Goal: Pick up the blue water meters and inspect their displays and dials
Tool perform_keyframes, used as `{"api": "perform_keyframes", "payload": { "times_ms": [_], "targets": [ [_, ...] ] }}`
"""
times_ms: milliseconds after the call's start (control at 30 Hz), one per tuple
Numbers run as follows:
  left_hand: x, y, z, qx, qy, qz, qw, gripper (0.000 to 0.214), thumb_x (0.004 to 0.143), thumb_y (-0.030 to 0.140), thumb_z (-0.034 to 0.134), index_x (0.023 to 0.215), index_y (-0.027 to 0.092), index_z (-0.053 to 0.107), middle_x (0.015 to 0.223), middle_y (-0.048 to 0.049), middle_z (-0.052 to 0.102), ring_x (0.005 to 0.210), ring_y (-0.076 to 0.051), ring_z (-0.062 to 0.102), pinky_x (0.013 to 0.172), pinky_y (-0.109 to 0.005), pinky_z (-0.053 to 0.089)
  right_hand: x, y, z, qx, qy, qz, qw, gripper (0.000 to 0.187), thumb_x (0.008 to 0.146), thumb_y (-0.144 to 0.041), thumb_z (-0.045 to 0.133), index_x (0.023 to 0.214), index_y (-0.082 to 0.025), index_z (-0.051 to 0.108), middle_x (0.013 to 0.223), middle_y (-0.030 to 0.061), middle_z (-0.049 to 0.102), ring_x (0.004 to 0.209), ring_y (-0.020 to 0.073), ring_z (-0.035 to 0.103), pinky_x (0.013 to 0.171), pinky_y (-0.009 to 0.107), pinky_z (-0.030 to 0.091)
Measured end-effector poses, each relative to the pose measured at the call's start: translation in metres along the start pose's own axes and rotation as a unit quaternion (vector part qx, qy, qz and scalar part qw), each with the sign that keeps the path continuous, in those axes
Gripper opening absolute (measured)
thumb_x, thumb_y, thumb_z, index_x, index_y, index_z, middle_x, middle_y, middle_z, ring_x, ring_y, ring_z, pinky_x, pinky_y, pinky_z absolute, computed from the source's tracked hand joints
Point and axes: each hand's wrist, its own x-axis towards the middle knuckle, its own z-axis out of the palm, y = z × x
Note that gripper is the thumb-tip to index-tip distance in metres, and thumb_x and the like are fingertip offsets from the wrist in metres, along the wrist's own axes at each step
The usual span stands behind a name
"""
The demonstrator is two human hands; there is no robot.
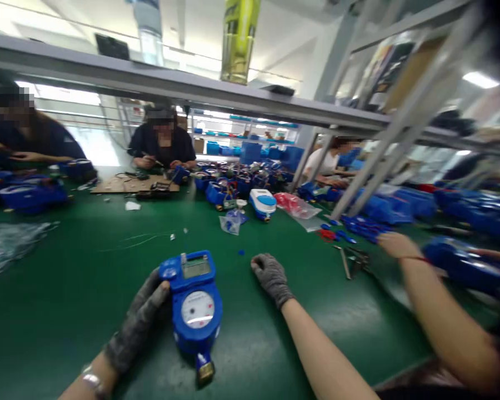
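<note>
A blue water meter point(196, 308) with a round white dial, a small display window and a brass threaded end is over the green table. My left hand point(144, 314), in a grey glove with bare fingertips, grips its left side. The thumb presses beside the display housing. To the right of the meter, my right hand point(270, 278) rests on the table in a similar glove. Its fingers are curled in, and what they hold, if anything, is hidden. A tiny blue piece point(241, 252) lies just left of the right hand.
A white-and-blue meter point(263, 204) and small plastic bags point(232, 221) lie ahead. Many blue meters point(241, 178) are heaped behind. Pliers point(358, 259) lie right, near a co-worker's arm point(437, 294). A shelf point(183, 83) crosses overhead. Another person point(162, 139) works opposite.
</note>
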Motion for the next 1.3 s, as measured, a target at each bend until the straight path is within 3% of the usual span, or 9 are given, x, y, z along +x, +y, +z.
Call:
{"api": "perform_keyframes", "payload": {
  "times_ms": [100,367,433,533,700,800,1033,1200,1300],
  "targets": [
    [0.0,0.004,0.01,-0.023,-0.089,0.021,0.996,0.055,0.087,0.037,0.068,0.136,0.025,0.046,0.137,-0.0107,0.053,0.127,-0.033,0.047,0.11,-0.053,0.034,0.003,0.012,0.004,-0.006,-0.013,-0.017,1.0,0.03,0.087,-0.037,0.045,0.093,-0.018,0.068,0.096,0.0095,0.067,0.091,0.0208,0.061,0.081,0.032,0.045],
    [0.011,0.011,0.015,0.027,-0.101,0.102,0.989,0.053,0.077,0.043,0.076,0.121,0.018,0.061,0.126,-0.0118,0.06,0.123,-0.035,0.051,0.108,-0.049,0.037,0.022,0.047,0.026,0.088,-0.01,0.035,0.995,0.025,0.077,-0.051,0.056,0.089,-0.031,0.065,0.106,0.0145,0.067,0.09,0.0271,0.062,0.075,0.043,0.045],
    [0.011,0.011,0.014,0.028,-0.104,0.107,0.988,0.052,0.078,0.042,0.076,0.122,0.018,0.061,0.126,-0.0117,0.06,0.122,-0.035,0.051,0.108,-0.049,0.036,0.016,0.032,0.014,0.135,0.003,0.052,0.989,0.026,0.075,-0.05,0.056,0.09,-0.029,0.064,0.102,0.0141,0.068,0.09,0.0276,0.062,0.078,0.044,0.046],
    [0.012,0.01,0.012,0.023,-0.11,0.101,0.988,0.052,0.078,0.042,0.076,0.123,0.019,0.061,0.126,-0.0112,0.06,0.123,-0.035,0.05,0.109,-0.049,0.034,-0.009,-0.02,-0.016,0.23,0.041,0.029,0.972,0.031,0.075,-0.05,0.055,0.094,-0.027,0.062,0.098,0.0096,0.068,0.089,0.0254,0.063,0.08,0.042,0.049],
    [0.009,0.008,0.009,0.023,-0.112,0.081,0.99,0.049,0.084,0.039,0.07,0.127,0.021,0.057,0.134,-0.009,0.054,0.132,-0.033,0.041,0.114,-0.048,0.027,-0.063,-0.14,-0.057,0.243,0.013,-0.248,0.938,0.018,0.083,-0.036,0.054,0.085,-0.023,0.067,0.092,0.0072,0.066,0.088,0.0198,0.061,0.084,0.035,0.05],
    [0.011,0.007,0.006,0.035,-0.11,0.079,0.99,0.046,0.085,0.037,0.068,0.127,0.021,0.057,0.134,-0.0083,0.054,0.133,-0.031,0.038,0.116,-0.047,0.023,-0.076,-0.183,-0.061,0.165,-0.029,-0.299,0.939,0.018,0.085,-0.024,0.051,0.084,-0.02,0.069,0.093,0.0078,0.066,0.091,0.021,0.06,0.088,0.038,0.049],
    [0.019,0.002,0.001,0.044,-0.105,0.105,0.988,0.044,0.081,0.038,0.073,0.121,0.021,0.061,0.127,-0.0077,0.058,0.126,-0.031,0.045,0.114,-0.046,0.026,-0.072,-0.201,-0.055,0.073,-0.038,-0.277,0.957,0.019,0.086,-0.025,0.054,0.087,-0.02,0.072,0.102,0.0093,0.067,0.095,0.0238,0.058,0.091,0.041,0.047],
    [0.02,0.002,0.001,0.051,-0.106,0.119,0.986,0.042,0.084,0.035,0.071,0.121,0.019,0.06,0.125,-0.0091,0.058,0.122,-0.03,0.048,0.111,-0.045,0.03,-0.067,-0.206,-0.06,0.05,-0.059,-0.297,0.952,0.019,0.084,-0.022,0.054,0.089,-0.02,0.073,0.099,0.0095,0.069,0.092,0.0229,0.06,0.089,0.04,0.048],
    [0.019,0.004,0.003,0.057,-0.111,0.126,0.984,0.043,0.083,0.035,0.071,0.121,0.017,0.059,0.121,-0.0109,0.059,0.115,-0.03,0.053,0.106,-0.046,0.035,-0.065,-0.205,-0.059,0.032,-0.017,-0.346,0.938,0.021,0.084,-0.02,0.052,0.085,-0.018,0.073,0.095,0.0105,0.069,0.089,0.0236,0.061,0.085,0.04,0.048]
  ]
}}
